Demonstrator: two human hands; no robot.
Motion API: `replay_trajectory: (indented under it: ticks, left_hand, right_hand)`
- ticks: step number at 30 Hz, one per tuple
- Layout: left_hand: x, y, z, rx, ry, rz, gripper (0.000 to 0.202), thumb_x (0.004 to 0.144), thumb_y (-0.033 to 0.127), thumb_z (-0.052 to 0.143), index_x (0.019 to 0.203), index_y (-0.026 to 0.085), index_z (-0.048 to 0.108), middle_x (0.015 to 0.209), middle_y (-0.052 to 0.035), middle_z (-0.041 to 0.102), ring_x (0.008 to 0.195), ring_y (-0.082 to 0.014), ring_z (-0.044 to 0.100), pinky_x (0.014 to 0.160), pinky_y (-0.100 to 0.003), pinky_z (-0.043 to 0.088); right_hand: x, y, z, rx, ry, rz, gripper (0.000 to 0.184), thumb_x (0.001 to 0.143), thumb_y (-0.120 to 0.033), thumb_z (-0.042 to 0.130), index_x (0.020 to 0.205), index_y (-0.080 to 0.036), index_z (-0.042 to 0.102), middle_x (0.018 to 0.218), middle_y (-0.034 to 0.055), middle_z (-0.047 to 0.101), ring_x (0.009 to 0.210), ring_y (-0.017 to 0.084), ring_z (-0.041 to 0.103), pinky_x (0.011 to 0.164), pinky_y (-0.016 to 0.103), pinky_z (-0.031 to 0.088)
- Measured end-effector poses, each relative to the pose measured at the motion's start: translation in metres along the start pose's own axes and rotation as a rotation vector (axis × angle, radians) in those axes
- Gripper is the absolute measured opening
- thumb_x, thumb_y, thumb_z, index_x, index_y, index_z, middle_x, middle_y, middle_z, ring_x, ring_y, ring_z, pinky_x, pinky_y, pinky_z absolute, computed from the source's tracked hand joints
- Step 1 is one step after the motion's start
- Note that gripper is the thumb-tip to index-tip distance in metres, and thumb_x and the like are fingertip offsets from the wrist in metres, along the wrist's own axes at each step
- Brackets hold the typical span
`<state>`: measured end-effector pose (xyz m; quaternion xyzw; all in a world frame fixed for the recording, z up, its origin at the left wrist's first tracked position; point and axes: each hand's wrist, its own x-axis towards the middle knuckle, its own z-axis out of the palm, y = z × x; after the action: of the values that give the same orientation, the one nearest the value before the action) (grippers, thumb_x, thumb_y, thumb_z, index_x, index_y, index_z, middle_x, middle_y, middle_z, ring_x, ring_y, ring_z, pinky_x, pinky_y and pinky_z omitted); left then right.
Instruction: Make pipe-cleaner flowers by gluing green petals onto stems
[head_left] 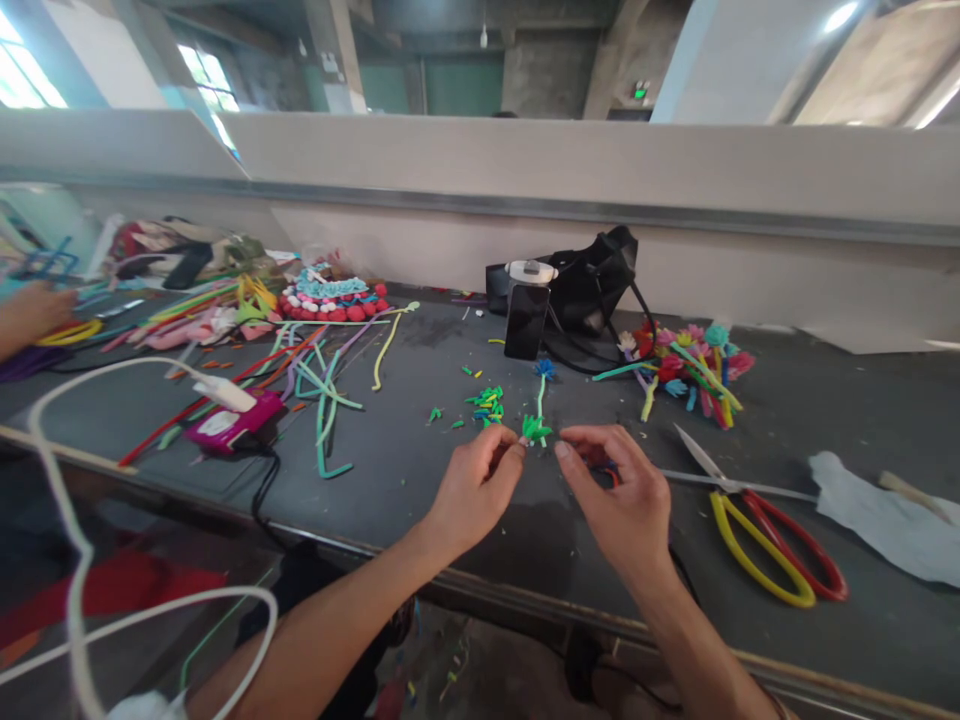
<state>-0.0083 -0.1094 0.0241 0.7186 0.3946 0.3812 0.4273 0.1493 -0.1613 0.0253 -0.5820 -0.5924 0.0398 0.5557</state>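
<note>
Between the thumb and forefinger of my left hand (480, 480) is the base of a small green pipe-cleaner flower (535, 430). My right hand (621, 490) hovers just to its right, fingers loosely curled, thumb and forefinger slightly apart, with nothing visible between them. Behind the green flower stands a blue pipe-cleaner flower (545, 370) on a pale green stem. A pile of short green and yellow pieces (487, 404) lies on the dark table beyond my left hand. Something small with red, perhaps a handle, is partly hidden behind my right fingers.
Large scissors (750, 510) with red and yellow handles lie at right, near a white sheet (885, 510). A phone (526, 322) leans before a black bag (600, 285). Finished flowers (697, 365), loose pipe cleaners (326, 390) and a magenta power adapter (234, 422) surround. Another person's hand (34, 315) shows far left.
</note>
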Motion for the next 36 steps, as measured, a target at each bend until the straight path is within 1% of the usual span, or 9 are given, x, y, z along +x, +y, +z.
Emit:
replay_trajectory:
  ticks: [5, 13, 17, 20, 25, 27, 29, 32, 36]
  left_hand:
    - [0.002, -0.002, 0.0, -0.101, -0.006, -0.025, 0.023, 0.091, 0.034, 0.052, 0.076, 0.017, 0.055, 0.058, 0.0062, 0.036, 0.054, -0.0084, 0.034, 0.05, -0.022, 0.026]
    - [0.006, 0.011, -0.002, -0.431, -0.029, -0.265, 0.028, 0.086, 0.041, 0.058, 0.072, 0.017, 0.054, 0.052, 0.0068, 0.039, 0.046, -0.0066, 0.031, 0.043, -0.021, 0.022]
    - [0.008, 0.011, -0.007, -0.523, -0.033, -0.281, 0.028, 0.086, 0.042, 0.06, 0.077, 0.016, 0.057, 0.049, 0.0081, 0.034, 0.045, -0.0056, 0.026, 0.042, -0.021, 0.017]
    - [0.009, 0.009, -0.011, -0.559, -0.014, -0.288, 0.028, 0.086, 0.042, 0.061, 0.079, 0.015, 0.057, 0.048, 0.0086, 0.033, 0.044, -0.0047, 0.024, 0.042, -0.021, 0.016]
    - [0.011, 0.008, -0.012, -0.609, 0.005, -0.315, 0.025, 0.087, 0.039, 0.06, 0.079, 0.015, 0.057, 0.047, 0.0086, 0.034, 0.041, -0.0039, 0.024, 0.041, -0.021, 0.014]
    - [0.012, 0.007, -0.01, -0.617, 0.001, -0.327, 0.025, 0.087, 0.039, 0.06, 0.079, 0.016, 0.057, 0.047, 0.0083, 0.035, 0.04, -0.0039, 0.025, 0.041, -0.021, 0.014]
    - [0.013, 0.007, -0.007, -0.61, -0.011, -0.335, 0.026, 0.086, 0.04, 0.061, 0.078, 0.016, 0.057, 0.047, 0.0081, 0.035, 0.04, -0.0038, 0.025, 0.04, -0.021, 0.014]
    - [0.013, 0.008, -0.002, -0.592, -0.035, -0.339, 0.026, 0.086, 0.041, 0.061, 0.078, 0.016, 0.057, 0.048, 0.0079, 0.036, 0.04, -0.0037, 0.025, 0.04, -0.021, 0.014]
    - [0.012, 0.008, -0.001, -0.577, -0.032, -0.343, 0.027, 0.086, 0.042, 0.061, 0.078, 0.016, 0.057, 0.048, 0.0081, 0.035, 0.04, -0.0039, 0.024, 0.04, -0.021, 0.014]
  right_hand:
    - [-0.001, 0.002, 0.001, 0.021, -0.021, 0.006, 0.006, 0.087, -0.021, 0.063, 0.09, -0.022, 0.068, 0.08, -0.0008, 0.064, 0.072, 0.014, 0.059, 0.069, 0.029, 0.047]
    - [0.0, 0.0, -0.002, -0.048, -0.025, -0.006, 0.009, 0.089, -0.024, 0.06, 0.087, -0.021, 0.068, 0.076, -0.0016, 0.063, 0.066, 0.012, 0.057, 0.065, 0.025, 0.046]
    - [0.011, 0.008, -0.028, -0.233, 0.029, -0.014, 0.015, 0.088, -0.031, 0.059, 0.084, -0.021, 0.069, 0.073, -0.0007, 0.064, 0.061, 0.013, 0.057, 0.062, 0.025, 0.045]
    - [0.017, 0.026, -0.062, -0.433, 0.026, 0.111, 0.023, 0.083, -0.042, 0.059, 0.083, -0.022, 0.07, 0.075, 0.001, 0.068, 0.06, 0.015, 0.06, 0.062, 0.028, 0.045]
    - [0.005, 0.06, -0.101, -0.653, -0.259, 0.454, 0.038, 0.075, -0.061, 0.058, 0.076, -0.025, 0.07, 0.072, 0.0033, 0.071, 0.063, 0.024, 0.066, 0.056, 0.033, 0.043]
    - [-0.006, 0.068, -0.099, -0.683, -0.359, 0.528, 0.045, 0.074, -0.068, 0.057, 0.076, -0.025, 0.068, 0.075, 0.0047, 0.073, 0.067, 0.027, 0.068, 0.057, 0.034, 0.044]
    - [-0.016, 0.074, -0.088, -0.687, -0.407, 0.509, 0.047, 0.075, -0.07, 0.056, 0.08, -0.024, 0.067, 0.081, 0.007, 0.074, 0.073, 0.029, 0.07, 0.059, 0.035, 0.046]
    - [-0.024, 0.078, -0.068, -0.713, -0.392, 0.422, 0.042, 0.078, -0.061, 0.056, 0.086, -0.021, 0.063, 0.089, 0.0119, 0.073, 0.084, 0.031, 0.069, 0.065, 0.036, 0.047]
    - [-0.017, 0.08, -0.059, -0.585, -0.302, 0.551, 0.031, 0.067, -0.051, 0.064, 0.077, -0.022, 0.061, 0.073, 0.0072, 0.069, 0.072, 0.028, 0.067, 0.063, 0.035, 0.047]
